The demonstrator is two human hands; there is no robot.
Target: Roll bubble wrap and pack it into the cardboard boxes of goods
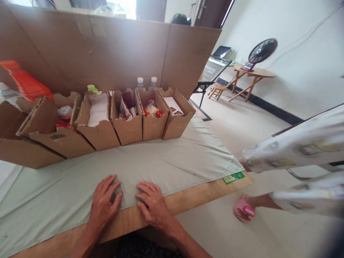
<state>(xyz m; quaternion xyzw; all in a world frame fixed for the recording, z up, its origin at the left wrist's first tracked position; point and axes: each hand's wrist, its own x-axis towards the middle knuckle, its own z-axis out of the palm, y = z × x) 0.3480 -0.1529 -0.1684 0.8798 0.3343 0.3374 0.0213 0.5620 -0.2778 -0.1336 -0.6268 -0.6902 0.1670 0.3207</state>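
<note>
My left hand (105,200) rests on the pale green cloth (150,161) near the table's front edge, fingers apart and slightly bent. To its right my right hand (152,202) lies on the same cloth, palm down, its fingers loosely spread. Neither hand holds anything. Beyond them stands a row of cardboard boxes (127,132) with open tops. One contains a stack of white paper (99,109); others hold a dark red packet (126,105), a red and clear wrapped packet (152,108) and a white card (173,105). The leftmost box's inside is only partly visible.
A tall cardboard panel (120,53) stands behind the boxes, with an orange bottle (29,82) and clear bottles (140,83) before it. At right stands a person in patterned trousers (295,150) and a pink slipper (244,209). A fan (262,52) sits on a wooden table (258,72) beyond.
</note>
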